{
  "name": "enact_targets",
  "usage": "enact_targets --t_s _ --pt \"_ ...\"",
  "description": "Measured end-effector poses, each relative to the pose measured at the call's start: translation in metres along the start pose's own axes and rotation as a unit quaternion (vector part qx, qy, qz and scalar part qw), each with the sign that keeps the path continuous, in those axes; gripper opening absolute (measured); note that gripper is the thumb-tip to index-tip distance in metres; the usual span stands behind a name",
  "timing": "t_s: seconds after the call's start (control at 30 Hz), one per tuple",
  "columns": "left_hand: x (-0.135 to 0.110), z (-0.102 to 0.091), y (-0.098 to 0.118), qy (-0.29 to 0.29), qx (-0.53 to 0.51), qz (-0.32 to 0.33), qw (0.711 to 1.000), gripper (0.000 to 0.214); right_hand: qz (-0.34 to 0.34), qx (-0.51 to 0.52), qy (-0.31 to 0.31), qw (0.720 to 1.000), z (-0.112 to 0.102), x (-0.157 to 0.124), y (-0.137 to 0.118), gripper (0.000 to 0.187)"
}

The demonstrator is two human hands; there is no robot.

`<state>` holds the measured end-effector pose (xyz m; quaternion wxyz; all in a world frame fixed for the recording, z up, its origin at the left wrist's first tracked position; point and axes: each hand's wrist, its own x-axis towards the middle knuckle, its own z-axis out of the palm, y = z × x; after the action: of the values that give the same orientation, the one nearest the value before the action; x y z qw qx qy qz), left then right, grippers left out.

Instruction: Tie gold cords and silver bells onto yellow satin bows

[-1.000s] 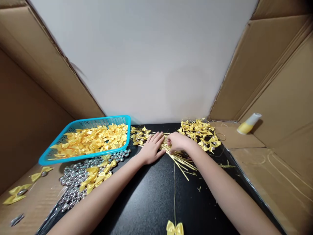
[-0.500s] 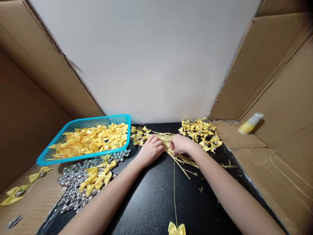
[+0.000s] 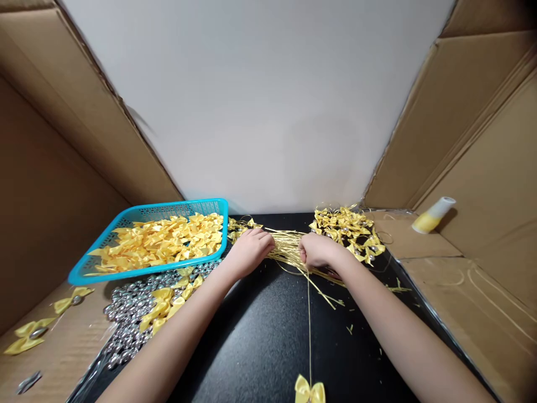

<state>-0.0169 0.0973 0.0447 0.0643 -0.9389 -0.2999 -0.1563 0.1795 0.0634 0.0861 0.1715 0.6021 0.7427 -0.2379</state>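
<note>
- Since the earlier frame, the left hand (image 3: 250, 249) has shifted toward the basket (image 3: 225, 226) and the right hand (image 3: 318, 250) slightly away from it — more of the gold strands (image 3: 287, 246) show between them.
- Strands lie right of the basket, on the black tabletop (image 3: 260, 347).
- Grip: left fingers bent over the basket-side end; right fingers curled in. Whether either pinches a strand — cannot tell.
- Handling, judged: part strands lightly, keep neighbours flat, don't snag the thin cord (image 3: 309, 330).
- Basket: perforated, teal, holding heaped yellow bows (image 3: 168, 240). Silver beads (image 3: 130, 305) lie loose outside, on its near side.
</note>
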Motion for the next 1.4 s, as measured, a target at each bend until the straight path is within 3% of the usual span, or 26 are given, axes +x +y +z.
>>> enact_targets --t_s 0.37,0.6,0.7,0.87,1.1,1.3,1.4 --pt "0.0 0.003 -0.003 0.08 -0.045 -0.018 0.996 0.018 0.059 0.003 0.005 0.998 -0.005 -0.007 -0.002 0.016" --pt "0.001 -0.027 0.006 0.102 -0.065 -0.128 0.984 0.016 0.042 0.035 0.03 0.998 -0.007 -0.01 0.005 0.015" --pt "-0.001 -0.046 0.012 0.078 -0.077 -0.178 0.978 0.016 0.028 0.056 0.074 0.995 -0.012 -0.016 0.016 0.021" --pt "-0.002 -0.062 0.016 -0.011 -0.109 -0.172 0.979 0.014 -0.018 0.094 0.173 0.98 -0.02 -0.026 0.032 0.024" --pt "-0.004 -0.067 0.01 -0.033 -0.134 -0.18 0.974 0.014 -0.073 0.127 0.166 0.975 -0.002 -0.002 0.025 0.015" --pt "-0.008 -0.075 0.011 -0.016 -0.183 -0.154 0.971 0.018 -0.179 0.18 0.289 0.923 -0.008 -0.011 0.007 0.045" --pt "-0.009 -0.078 0.016 -0.011 -0.218 -0.148 0.965 0.022 -0.229 0.199 0.345 0.888 -0.011 -0.022 -0.005 0.022"
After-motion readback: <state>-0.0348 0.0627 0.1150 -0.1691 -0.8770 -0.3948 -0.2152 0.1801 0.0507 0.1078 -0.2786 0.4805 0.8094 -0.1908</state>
